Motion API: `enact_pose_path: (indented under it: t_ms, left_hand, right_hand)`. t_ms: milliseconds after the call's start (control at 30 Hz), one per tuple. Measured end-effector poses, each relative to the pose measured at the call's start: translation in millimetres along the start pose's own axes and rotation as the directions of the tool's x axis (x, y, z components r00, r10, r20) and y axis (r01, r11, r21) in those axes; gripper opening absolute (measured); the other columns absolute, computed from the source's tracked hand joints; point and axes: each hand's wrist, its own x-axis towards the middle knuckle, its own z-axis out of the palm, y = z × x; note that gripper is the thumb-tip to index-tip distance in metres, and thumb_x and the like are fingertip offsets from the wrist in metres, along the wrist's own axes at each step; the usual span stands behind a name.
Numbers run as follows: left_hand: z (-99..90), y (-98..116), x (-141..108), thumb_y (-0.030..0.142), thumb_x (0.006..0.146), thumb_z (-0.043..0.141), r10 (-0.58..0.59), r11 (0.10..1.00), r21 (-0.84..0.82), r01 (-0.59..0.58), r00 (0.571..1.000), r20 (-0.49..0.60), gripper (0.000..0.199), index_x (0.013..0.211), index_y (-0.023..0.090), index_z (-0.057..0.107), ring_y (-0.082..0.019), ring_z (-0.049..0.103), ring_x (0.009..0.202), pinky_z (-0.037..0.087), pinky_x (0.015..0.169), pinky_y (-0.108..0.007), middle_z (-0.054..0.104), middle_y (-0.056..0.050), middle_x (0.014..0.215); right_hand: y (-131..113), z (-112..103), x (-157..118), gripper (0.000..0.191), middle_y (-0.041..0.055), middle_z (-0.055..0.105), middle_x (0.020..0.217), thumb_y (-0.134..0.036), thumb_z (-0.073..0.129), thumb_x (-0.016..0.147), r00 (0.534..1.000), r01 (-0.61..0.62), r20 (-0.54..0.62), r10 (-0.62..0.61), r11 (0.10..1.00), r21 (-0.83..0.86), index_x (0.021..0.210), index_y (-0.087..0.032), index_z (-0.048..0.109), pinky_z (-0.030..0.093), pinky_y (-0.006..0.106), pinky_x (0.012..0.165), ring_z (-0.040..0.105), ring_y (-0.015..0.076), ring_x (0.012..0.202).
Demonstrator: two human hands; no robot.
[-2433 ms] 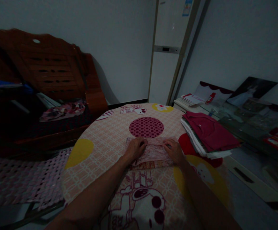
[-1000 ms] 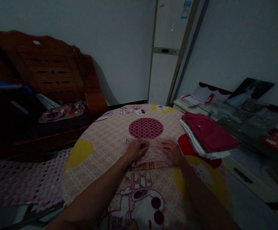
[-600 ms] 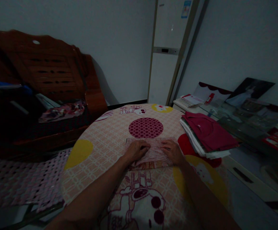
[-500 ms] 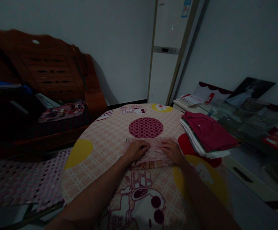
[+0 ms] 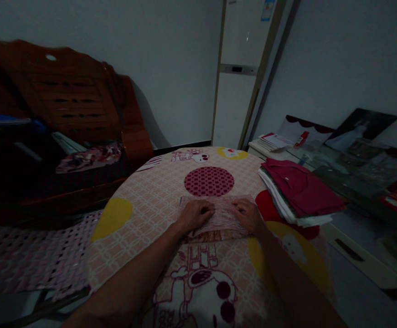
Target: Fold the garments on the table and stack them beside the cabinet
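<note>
A folded pinkish patterned cloth lies flat on the round table, with a brownish strip showing along its near edge. On its left part rests my left hand, fingers curled and thumb drawn in, pinching at the fabric. My right hand sits on the right part in a similar closed pose, its fingertips against the cloth. A gap of fabric shows between both hands. The dim light hides exactly how much cloth each one grips.
A cartoon-print tablecloth covers the table. To the right is a stack of folded clothes topped by a dark red garment, beside a glass-topped cabinet. A wooden bench and a woven seat stand left.
My right hand's fingers have curled in more on the cloth. My left hand and the cloth stay almost where they were; the view has shifted slightly.
</note>
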Motion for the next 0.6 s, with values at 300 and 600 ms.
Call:
enact_pose_path:
  t_ms: [300,600]
  left_hand:
    - [6.9,22.6,-5.4,0.026,0.084,0.059,0.010,0.968,0.250,-0.020,0.999,0.044,0.022,0.103,0.021,0.069,-0.021,0.065,0.086,0.044,0.074,-0.028,0.072,-0.007,0.099]
    - [19.2,21.3,3.4,0.019,0.084,0.052,-0.002,0.957,0.291,0.010,1.000,-0.028,0.019,0.089,0.020,0.070,-0.021,0.066,0.080,0.041,0.068,-0.028,0.073,-0.008,0.092]
  right_hand:
    - [-3.7,-0.2,1.2,0.023,0.0086,0.074,0.095,-0.017,0.063,0.082,1.000,-0.026,-0.003,0.026,0.999,0.019,0.060,-0.022,0.058,0.053,0.037,0.082,0.067,0.0220,0.091]
    - [-6.2,0.2,2.7,0.023,0.0095,0.074,0.094,-0.021,0.061,0.086,1.000,0.003,0.002,-0.003,1.000,-0.008,0.063,-0.021,0.061,0.053,0.038,0.083,0.068,0.0210,0.090]
